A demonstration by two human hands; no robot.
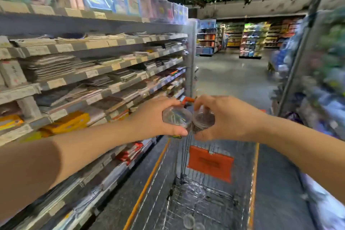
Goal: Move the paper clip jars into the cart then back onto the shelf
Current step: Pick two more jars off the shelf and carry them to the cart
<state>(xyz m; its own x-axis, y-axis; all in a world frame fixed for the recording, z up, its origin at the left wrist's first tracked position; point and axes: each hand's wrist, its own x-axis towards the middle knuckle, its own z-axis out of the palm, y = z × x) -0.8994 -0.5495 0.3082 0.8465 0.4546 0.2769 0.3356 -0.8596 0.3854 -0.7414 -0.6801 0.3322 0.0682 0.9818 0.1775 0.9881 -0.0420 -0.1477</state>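
Note:
My left hand [155, 117] grips a clear round jar of coloured paper clips [176, 116]. My right hand [229, 117] grips a second clear jar with dark contents [203, 118]. The two jars touch side by side, held above the front end of the wire shopping cart [214, 201]. More clear jars [188, 221] lie on the cart's floor near the bottom of the view. The stationery shelf [93, 99] runs along my left.
An orange flap [210, 164] hangs on the cart's wire partition, and orange rails edge the cart's sides. Shelves of notebooks and folders fill the left, another blurred rack stands on the right. The aisle floor [233, 80] opens ahead toward distant shelving.

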